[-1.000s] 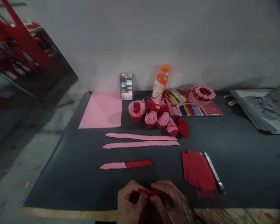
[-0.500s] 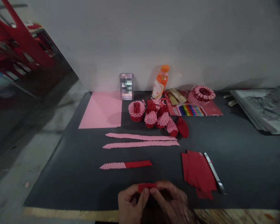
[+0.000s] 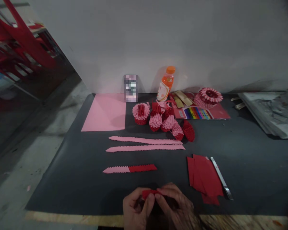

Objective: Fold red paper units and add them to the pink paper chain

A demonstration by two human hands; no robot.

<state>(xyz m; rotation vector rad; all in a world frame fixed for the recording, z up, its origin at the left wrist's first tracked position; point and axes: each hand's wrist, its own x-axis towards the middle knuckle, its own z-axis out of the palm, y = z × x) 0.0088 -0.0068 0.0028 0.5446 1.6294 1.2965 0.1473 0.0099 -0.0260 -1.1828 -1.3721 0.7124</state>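
Both hands pinch a small red paper piece (image 3: 149, 193) at the table's front edge, my left hand (image 3: 137, 207) at its left end and my right hand (image 3: 175, 204) at its right. Beyond them lies a folded strip (image 3: 141, 168), pink on the left and red on the right. Farther back are two long pink strips (image 3: 144, 148), one behind the other. To the right of my right hand, red paper rectangles (image 3: 206, 177) lie in a loose pile, with a metal knife or blade (image 3: 222, 179) along their right side.
Pink sheets (image 3: 105, 111) and an upright phone (image 3: 131, 88) are at the back left. Several folded pink-and-red paper pieces (image 3: 155, 119), an orange bottle (image 3: 166, 83), a red packet (image 3: 218, 112) and a paper ring (image 3: 209, 96) stand or lie near the wall. Stacked sheets (image 3: 266, 118) lie right.
The fingers of my right hand have shifted slightly on the red piece, with the index finger now lying over its right end. The view has moved a little.
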